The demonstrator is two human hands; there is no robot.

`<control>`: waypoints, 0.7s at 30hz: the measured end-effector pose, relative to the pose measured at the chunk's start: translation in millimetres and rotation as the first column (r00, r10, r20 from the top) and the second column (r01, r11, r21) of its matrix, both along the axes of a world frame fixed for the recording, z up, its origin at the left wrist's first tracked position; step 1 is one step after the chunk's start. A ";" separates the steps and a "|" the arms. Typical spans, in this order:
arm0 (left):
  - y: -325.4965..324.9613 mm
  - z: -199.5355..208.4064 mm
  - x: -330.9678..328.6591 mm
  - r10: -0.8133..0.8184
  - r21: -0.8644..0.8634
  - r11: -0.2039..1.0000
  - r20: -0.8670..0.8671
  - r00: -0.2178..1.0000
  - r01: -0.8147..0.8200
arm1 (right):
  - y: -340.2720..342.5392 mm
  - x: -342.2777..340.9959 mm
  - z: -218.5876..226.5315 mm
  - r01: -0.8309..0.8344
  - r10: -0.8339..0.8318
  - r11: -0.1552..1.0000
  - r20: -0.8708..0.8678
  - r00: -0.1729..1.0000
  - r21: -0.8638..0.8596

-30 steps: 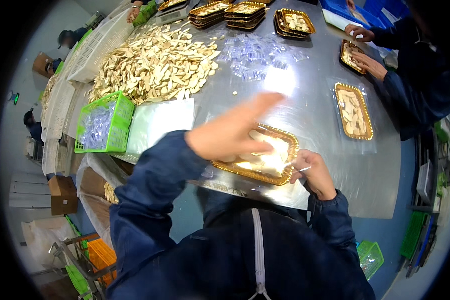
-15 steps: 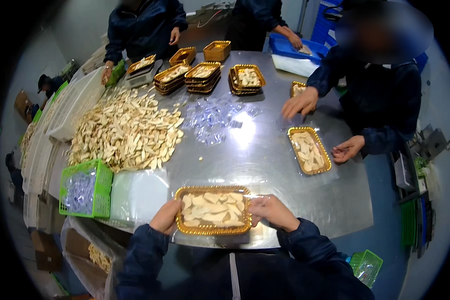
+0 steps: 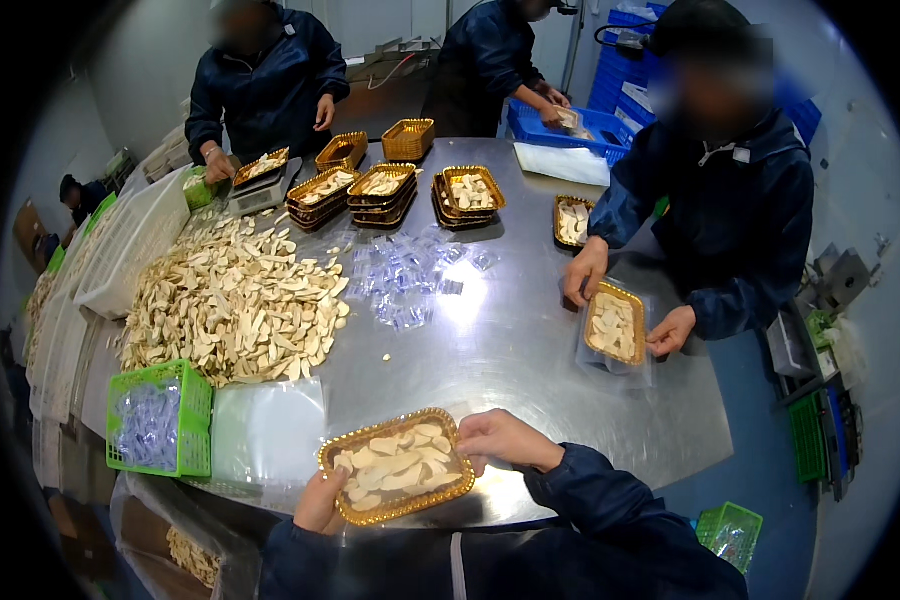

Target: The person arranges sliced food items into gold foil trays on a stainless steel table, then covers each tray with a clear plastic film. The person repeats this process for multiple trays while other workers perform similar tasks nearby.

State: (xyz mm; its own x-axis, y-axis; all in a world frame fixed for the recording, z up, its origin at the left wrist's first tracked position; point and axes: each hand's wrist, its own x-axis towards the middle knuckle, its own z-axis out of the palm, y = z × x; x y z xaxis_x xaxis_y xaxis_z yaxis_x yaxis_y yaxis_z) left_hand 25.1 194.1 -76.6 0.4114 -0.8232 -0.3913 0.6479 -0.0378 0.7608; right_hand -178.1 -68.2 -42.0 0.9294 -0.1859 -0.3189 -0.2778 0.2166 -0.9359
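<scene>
Over the near table edge I hold a gold-rimmed tray (image 3: 398,467) of pale dried slices, which look like mushroom. Its right end sits higher than its left. My left hand (image 3: 320,498) grips the lower left corner, thumb over the rim. At the right end, the fingers of my right hand (image 3: 505,440) are closed on the edge. Clear film seems to cover the tray, though its outline is hard to make out. A stack of clear plastic bags (image 3: 268,425) lies beyond my left hand, beside a green basket (image 3: 200,415) of small clear packets.
A heap of loose slices (image 3: 235,300) covers the table's left side, with scattered packets (image 3: 410,275) beside it. Filled gold trays (image 3: 380,195) stand stacked at the back. On the right, a co-worker's hands (image 3: 672,330) handle another tray (image 3: 615,325). Two more people stand behind.
The tray in my hands has turned from level to slanting, its right end raised. The co-worker's hand on the right has come down to their tray. My view has shifted slightly.
</scene>
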 end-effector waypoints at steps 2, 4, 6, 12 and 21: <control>4.0 -0.6 0.6 0.033 0.019 0.999 0.013 0.999 -0.034 | -0.5 3.0 -3.8 -0.013 0.013 1.000 0.013 1.000 0.022; 3.7 9.0 -2.6 0.019 -0.033 0.999 0.008 1.000 -0.019 | -0.1 3.8 -8.2 -0.014 0.013 0.999 0.011 1.000 0.037; 5.8 14.4 -3.7 0.012 -0.108 0.994 -0.016 1.000 -0.014 | 0.3 4.4 -5.8 -0.013 0.013 0.999 0.015 1.000 0.048; 12.9 9.2 -5.3 0.231 -0.099 0.973 0.316 0.920 -0.210 | 3.5 5.6 0.3 -0.043 0.042 0.997 0.009 0.999 0.065; 24.1 4.4 -9.7 0.217 0.001 0.968 0.504 0.836 -0.252 | 2.6 0.7 3.4 -0.070 0.068 0.997 -0.048 0.996 -0.026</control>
State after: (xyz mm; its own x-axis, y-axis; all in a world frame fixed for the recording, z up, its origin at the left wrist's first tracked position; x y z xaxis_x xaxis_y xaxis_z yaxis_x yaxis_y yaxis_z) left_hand 15.4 218.3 -72.2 0.7419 -0.6575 -0.1314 0.1805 0.0071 0.9836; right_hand -177.4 -65.6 -38.6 0.9243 -0.1311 -0.3585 -0.3354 0.1698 -0.9267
